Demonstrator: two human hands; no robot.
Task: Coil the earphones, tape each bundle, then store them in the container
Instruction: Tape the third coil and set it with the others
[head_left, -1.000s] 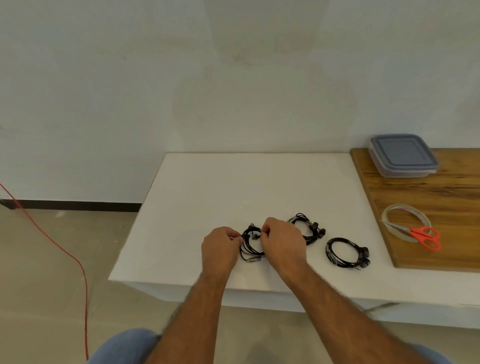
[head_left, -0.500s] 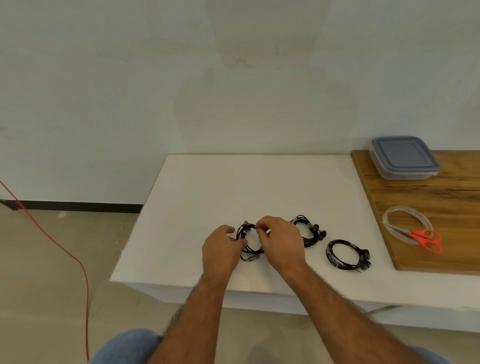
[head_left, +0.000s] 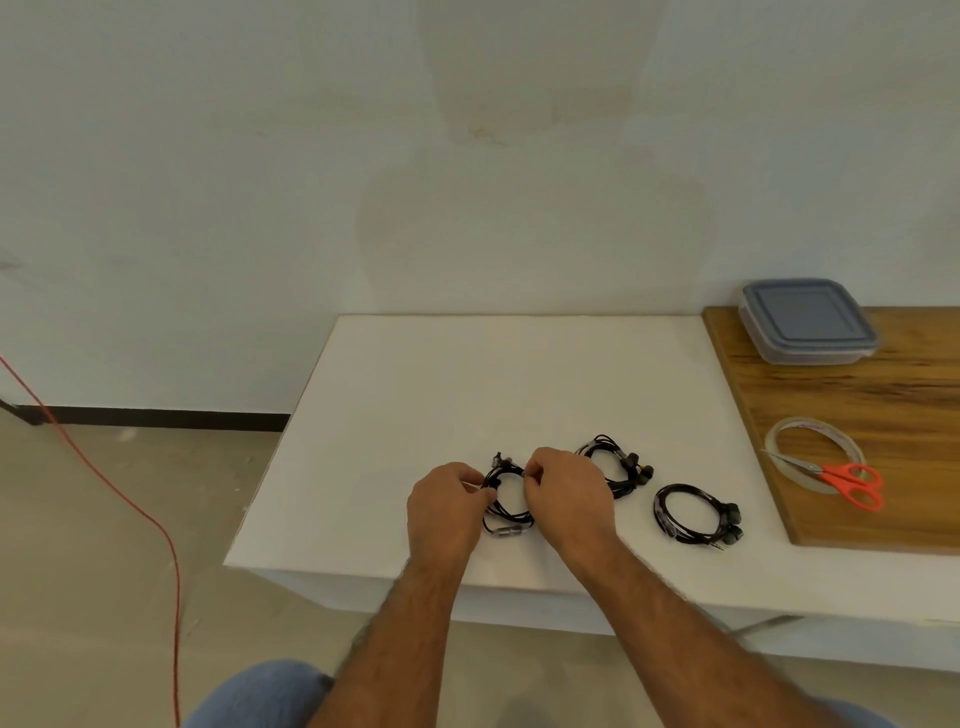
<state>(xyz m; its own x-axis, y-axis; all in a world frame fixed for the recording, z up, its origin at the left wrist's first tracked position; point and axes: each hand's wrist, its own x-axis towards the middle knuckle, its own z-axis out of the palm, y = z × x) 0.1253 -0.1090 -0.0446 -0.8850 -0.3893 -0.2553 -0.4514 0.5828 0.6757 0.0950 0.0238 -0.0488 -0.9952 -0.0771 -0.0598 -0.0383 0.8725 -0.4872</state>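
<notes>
Left hand (head_left: 444, 506) and right hand (head_left: 566, 496) both pinch one earphone coil (head_left: 506, 512) between them, low centre of frame, near the white table's (head_left: 467, 374) front edge. Three coils total: second (head_left: 618, 465), third (head_left: 696, 514) rightward. Tape roll (head_left: 789, 441), one scissors (head_left: 841, 480), lidded container (head_left: 805, 322) at right; bare tabletop behind.

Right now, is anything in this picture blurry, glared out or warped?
Head view: soft, even light, no harsh glare; faint shadows under the hands. Wide-angle bend splays the white table edges. The held earphone coil is small, its detail soft.
</notes>
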